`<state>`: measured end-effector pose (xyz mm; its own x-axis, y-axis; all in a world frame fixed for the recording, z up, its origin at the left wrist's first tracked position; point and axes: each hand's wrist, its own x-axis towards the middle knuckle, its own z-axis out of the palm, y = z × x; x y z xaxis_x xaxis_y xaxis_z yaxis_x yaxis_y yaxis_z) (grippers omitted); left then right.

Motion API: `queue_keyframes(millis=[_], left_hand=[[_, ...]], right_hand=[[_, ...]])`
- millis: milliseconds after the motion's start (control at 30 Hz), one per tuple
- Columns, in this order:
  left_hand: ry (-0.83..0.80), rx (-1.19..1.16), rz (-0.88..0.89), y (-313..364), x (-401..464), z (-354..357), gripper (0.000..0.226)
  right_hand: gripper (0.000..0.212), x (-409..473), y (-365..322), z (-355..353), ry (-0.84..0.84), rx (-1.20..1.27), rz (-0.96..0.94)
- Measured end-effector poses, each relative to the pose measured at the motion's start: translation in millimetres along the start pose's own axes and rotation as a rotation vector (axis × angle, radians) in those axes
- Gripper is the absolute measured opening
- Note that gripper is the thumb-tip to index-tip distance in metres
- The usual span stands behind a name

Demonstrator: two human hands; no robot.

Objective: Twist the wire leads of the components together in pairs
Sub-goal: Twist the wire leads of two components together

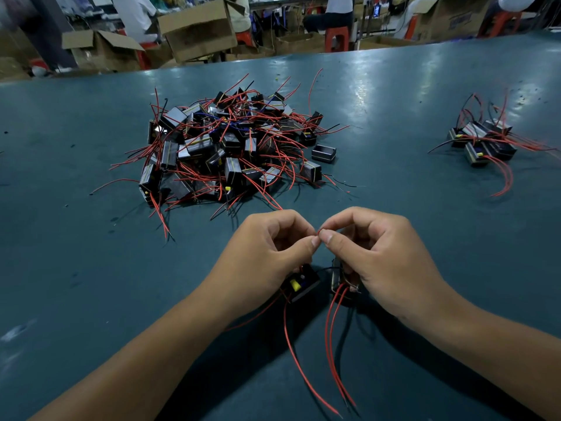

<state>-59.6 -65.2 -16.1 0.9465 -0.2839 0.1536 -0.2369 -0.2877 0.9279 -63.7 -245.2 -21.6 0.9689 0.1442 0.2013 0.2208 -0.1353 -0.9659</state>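
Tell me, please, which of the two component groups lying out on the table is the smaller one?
The smaller group lies at the far right, only a few components. The big pile, ahead of the hands, holds dozens tangled in red wires.

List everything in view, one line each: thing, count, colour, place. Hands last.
table: one, teal, fills the view.
large component pile: many, black boxes with red leads, centre.
small component pile: several, black with red leads, far right.
held components: two, black, under the hands.
wire leads: red, pinched between both hands.
cardboard boxes: several, brown, beyond the table.
red stools: a few, background.
left hand: pinches leads.
right hand: pinches leads.
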Motion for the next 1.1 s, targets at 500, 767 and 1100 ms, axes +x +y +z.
queue_keyframes(millis=[500, 767, 1100], left_hand=[[0.015, 0.044, -0.029, 3, -3, 2, 0.011], [0.167, 0.456, 0.253, 18, -4, -3, 0.009], [0.101, 0.399, 0.178, 18, -3, -5, 0.013]], right_hand=[[0.014, 4, 6, 0, 0.011, -0.031, 0.000], [0.006, 1, 4, -1, -0.031, -0.123, -0.051], [0.005, 1, 3, -1, -0.055, -0.158, -0.103]])
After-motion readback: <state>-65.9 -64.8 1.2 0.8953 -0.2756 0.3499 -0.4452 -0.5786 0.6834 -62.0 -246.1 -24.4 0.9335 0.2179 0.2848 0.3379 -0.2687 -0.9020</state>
